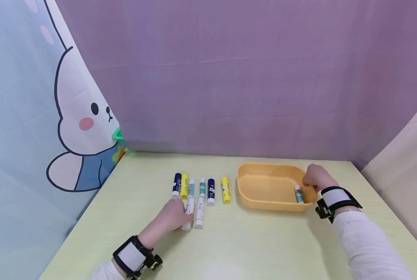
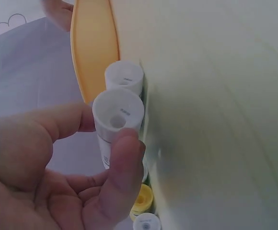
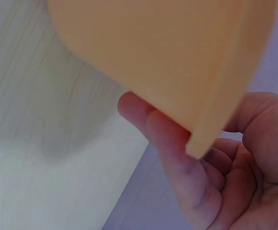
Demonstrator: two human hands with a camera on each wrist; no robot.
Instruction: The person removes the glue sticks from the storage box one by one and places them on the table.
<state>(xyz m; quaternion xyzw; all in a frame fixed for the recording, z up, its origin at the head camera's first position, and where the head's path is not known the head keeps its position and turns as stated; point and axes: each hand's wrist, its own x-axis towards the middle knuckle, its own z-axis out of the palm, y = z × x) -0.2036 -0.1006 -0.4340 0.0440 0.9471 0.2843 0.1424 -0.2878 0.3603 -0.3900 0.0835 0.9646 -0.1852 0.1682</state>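
Note:
My left hand (image 1: 172, 214) pinches a white glue stick (image 1: 190, 206) between thumb and fingers; in the left wrist view its round white end (image 2: 119, 110) faces the camera. Just right of it lies a second white glue stick (image 1: 199, 214). At the right, my right hand (image 1: 318, 177) grips the rim of a yellow-orange plastic tray (image 1: 264, 205), fingers under the wall and thumb on the other side in the right wrist view. Inside the tray, near that hand, is a small teal-labelled glue stick (image 1: 299, 194).
Behind the left hand lie a dark blue glue stick (image 1: 176, 184) and a yellow one (image 1: 184, 186), then two teal-labelled ones (image 1: 202, 186). Another dark blue stick (image 1: 211, 192) and another yellow one (image 1: 226, 189) lie nearer the tray. A purple curtain (image 1: 229, 77) hangs behind the table.

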